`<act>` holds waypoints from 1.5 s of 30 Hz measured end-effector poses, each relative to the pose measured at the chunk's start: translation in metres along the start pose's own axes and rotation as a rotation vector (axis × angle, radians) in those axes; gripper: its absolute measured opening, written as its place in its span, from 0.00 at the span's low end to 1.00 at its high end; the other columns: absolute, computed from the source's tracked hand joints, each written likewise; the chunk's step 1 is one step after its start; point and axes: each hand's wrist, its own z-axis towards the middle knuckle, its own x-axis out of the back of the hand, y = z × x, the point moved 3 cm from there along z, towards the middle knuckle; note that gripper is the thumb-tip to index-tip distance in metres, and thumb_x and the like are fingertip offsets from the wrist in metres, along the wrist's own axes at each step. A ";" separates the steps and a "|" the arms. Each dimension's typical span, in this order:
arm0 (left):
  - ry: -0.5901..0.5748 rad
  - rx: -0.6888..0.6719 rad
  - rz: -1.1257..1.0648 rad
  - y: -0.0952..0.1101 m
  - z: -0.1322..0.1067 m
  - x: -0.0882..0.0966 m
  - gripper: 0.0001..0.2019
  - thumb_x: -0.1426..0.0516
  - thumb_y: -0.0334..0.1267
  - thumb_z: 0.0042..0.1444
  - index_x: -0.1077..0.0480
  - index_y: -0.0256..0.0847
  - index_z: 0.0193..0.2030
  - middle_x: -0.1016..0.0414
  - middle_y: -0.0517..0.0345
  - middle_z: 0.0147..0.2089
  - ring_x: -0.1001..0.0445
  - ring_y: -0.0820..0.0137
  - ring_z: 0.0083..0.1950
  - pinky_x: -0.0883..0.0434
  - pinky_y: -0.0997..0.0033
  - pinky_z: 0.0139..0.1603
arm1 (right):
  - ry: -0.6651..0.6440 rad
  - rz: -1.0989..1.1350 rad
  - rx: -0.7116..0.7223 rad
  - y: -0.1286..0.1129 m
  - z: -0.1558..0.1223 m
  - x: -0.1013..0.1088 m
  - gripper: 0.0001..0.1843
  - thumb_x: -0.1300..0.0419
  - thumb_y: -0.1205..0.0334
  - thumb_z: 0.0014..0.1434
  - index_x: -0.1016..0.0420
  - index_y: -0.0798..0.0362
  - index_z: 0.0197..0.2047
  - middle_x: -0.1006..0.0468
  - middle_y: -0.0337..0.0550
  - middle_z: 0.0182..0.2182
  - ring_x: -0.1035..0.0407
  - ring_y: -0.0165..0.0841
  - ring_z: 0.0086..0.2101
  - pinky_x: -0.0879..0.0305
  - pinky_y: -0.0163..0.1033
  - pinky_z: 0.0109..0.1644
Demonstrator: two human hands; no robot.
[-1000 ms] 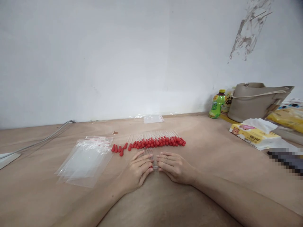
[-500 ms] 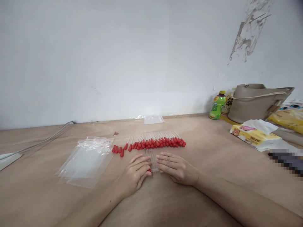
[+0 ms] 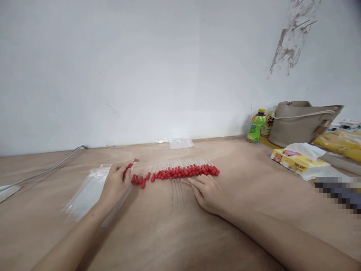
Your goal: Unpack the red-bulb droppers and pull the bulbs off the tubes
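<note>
Our left hand (image 3: 115,181) pinches a red dropper bulb (image 3: 130,165) by the zip bags (image 3: 89,190), while our right hand (image 3: 208,191), whose grip we cannot tell, rests near thin wires (image 3: 177,192) below the row of red-bulbed droppers (image 3: 183,171), apparently laid bulbs toward us for easy reach.

My left grip (image 3: 115,182) pinches a red bulb (image 3: 130,165), and just right of it starts a row of red-bulbed droppers (image 3: 184,171), pale stems pointing away, reaching past my right grip (image 3: 207,192), with slim rods (image 3: 176,193) lying just left of that one.
</note>
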 end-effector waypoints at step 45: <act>-0.463 0.212 0.312 0.019 0.041 -0.060 0.14 0.50 0.41 0.46 0.32 0.38 0.16 0.26 0.43 0.31 0.29 0.51 0.41 0.35 0.59 0.37 | -0.131 0.190 -0.054 -0.010 0.002 0.003 0.16 0.44 0.52 0.54 0.31 0.54 0.40 0.27 0.45 0.34 0.37 0.36 0.37 0.43 0.43 0.43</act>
